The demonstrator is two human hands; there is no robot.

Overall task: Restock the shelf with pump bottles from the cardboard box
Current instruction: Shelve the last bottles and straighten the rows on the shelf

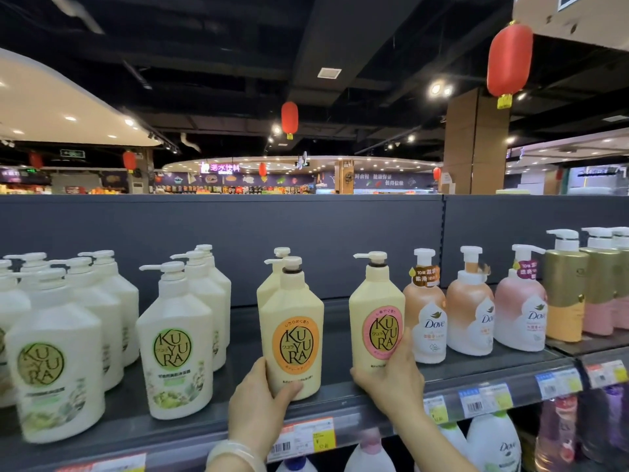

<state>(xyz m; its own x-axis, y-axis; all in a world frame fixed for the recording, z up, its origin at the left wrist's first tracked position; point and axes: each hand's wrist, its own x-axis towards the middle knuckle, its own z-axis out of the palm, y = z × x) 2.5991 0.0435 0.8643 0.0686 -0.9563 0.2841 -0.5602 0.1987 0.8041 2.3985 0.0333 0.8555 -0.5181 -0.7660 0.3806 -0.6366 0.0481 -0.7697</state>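
Head cam: left hand (260, 400) has its fingers wrapped round the orange-label bottle (292, 332), right hand (391, 376) clamped on the pink-label bottle (376, 315), both standing on the shelf (190, 434).

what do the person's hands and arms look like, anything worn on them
Both hands are bare, with no gloves or visible rings. The left hand has a pale, milky-white bangle round its wrist, smooth and rounded like jade or stone. The right hand has nothing on its wrist, and its forearm is bare down to the frame's bottom edge. No sleeves show on either arm.
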